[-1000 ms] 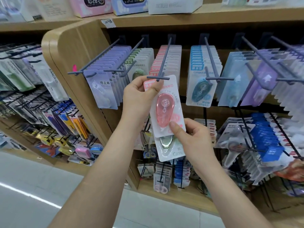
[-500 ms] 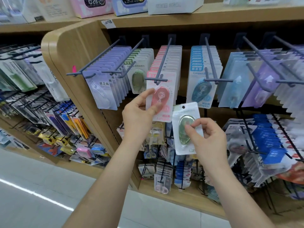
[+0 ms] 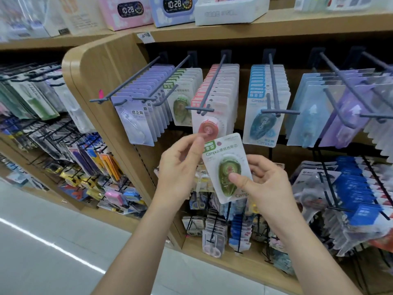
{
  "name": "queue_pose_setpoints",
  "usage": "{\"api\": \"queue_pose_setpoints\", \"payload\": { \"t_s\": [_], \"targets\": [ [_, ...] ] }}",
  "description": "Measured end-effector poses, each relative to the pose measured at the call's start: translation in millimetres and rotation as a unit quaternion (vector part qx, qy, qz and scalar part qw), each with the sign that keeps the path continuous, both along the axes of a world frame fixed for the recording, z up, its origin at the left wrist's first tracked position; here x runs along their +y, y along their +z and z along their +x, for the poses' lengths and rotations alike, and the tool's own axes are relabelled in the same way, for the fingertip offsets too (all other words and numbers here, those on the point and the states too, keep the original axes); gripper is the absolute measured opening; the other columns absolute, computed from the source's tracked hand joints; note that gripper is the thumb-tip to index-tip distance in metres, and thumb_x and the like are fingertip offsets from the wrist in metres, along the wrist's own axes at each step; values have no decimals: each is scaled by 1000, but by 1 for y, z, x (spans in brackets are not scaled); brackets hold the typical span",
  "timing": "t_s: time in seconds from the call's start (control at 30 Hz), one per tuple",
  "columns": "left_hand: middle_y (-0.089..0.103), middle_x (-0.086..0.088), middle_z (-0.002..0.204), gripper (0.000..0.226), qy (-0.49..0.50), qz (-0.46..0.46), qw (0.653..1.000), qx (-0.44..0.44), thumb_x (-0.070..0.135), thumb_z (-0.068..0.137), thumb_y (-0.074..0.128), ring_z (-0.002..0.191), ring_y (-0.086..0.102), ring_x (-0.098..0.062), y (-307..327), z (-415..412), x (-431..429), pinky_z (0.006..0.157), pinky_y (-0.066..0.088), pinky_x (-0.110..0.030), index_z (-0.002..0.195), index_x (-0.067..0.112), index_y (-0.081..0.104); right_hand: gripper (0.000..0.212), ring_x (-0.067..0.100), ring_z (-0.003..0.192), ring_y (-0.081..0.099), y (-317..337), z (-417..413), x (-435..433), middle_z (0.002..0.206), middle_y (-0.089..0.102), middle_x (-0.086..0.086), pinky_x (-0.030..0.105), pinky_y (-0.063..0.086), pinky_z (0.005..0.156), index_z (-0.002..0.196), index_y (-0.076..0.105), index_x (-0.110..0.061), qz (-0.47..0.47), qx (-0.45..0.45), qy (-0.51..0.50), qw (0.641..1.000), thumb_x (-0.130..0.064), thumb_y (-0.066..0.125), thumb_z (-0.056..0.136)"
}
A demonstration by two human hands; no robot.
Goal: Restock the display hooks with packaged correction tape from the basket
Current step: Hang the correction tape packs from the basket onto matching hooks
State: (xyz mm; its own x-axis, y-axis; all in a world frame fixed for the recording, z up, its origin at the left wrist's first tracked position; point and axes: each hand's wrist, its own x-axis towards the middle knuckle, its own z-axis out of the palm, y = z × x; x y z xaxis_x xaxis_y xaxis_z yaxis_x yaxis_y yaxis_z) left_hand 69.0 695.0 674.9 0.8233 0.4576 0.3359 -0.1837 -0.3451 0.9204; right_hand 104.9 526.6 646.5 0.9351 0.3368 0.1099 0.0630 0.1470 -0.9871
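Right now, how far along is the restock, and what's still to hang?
Done: a pink pack hangs at the front of its hook. In hand: the left hand and right hand both hold a green pack below the hooks, not yet hung. Left: thread it onto the green row up and to the left. The basket is out of view, so remaining stock cannot be judged.

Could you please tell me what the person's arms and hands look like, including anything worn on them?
The left forearm and right forearm are bare to the frame edge, with no sleeve in view. The left hand and right hand wear no gloves; no watch, bracelet or ring shows on wrists or fingers.
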Motion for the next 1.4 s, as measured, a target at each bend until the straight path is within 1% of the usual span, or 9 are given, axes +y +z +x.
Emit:
{"api": "queue_pose_setpoints", "payload": {
  "t_s": [0.13,0.27,0.5,0.7,0.83,0.97,1.13,1.27,1.4],
  "targets": [
    [74,8,76,14,-31,-71,997,12,8,87,71,73,69,-6,12,-12,-3,63,56,-22,86,22,72,28,11,94,72,2,2,12,99,76,-6,28,60,75,107,68,-22,-32,-10,79,996,-16,76,81],
    [71,6,70,13,31,-121,992,-4,13,92,65,67,68,-11,22,-12,18,60,58,-28,82,20,70,24,6,83,71,4,8,28,95,75,-9,22,55,69,108,68,-31,-161,-70,165,971,-44,57,91],
    [67,5,68,6,102,-115,987,-39,20,87,75,69,64,-17,38,-2,62,69,59,-45,81,21,72,25,3,49,63,5,9,79,70,70,11,24,49,52,93,65,-6,-172,-93,137,971,-25,52,102],
    [53,21,47,15,82,-78,990,-85,13,86,74,50,48,5,52,16,80,54,41,-11,76,18,65,30,10,50,63,6,5,117,79,67,28,23,51,48,95,63,1,-129,-70,54,988,-27,52,101],
    [64,10,65,3,15,-79,995,-56,10,87,72,61,57,-2,55,26,96,60,49,-20,86,12,70,34,12,48,64,6,3,128,76,68,25,42,55,50,98,62,4,-131,-52,12,990,-28,52,101],
    [65,4,70,12,-56,-99,993,-20,12,90,69,67,59,-9,55,29,110,66,53,-28,85,22,69,30,9,42,55,3,-2,135,55,66,1,21,45,45,93,65,-5,-133,-24,-13,991,-30,51,101],
    [53,22,71,28,-101,-3,995,-10,20,96,63,59,47,1,50,22,115,62,42,-12,117,35,54,26,13,45,54,-3,-1,148,56,65,2,29,47,49,82,64,-14,-117,2,-75,990,-27,53,101],
    [58,14,106,52,-55,116,992,-2,16,94,66,90,60,1,31,11,124,78,50,-15,124,50,41,26,12,47,55,-6,5,163,56,66,2,28,46,51,77,60,-11,-93,37,-129,987,-24,57,100],
    [59,7,111,33,-28,163,986,19,11,96,59,95,59,2,11,4,135,82,51,-13,122,31,60,24,11,51,56,-3,16,182,61,64,4,22,46,50,80,65,-8,-29,78,-194,977,-22,60,99]
  ]
}}
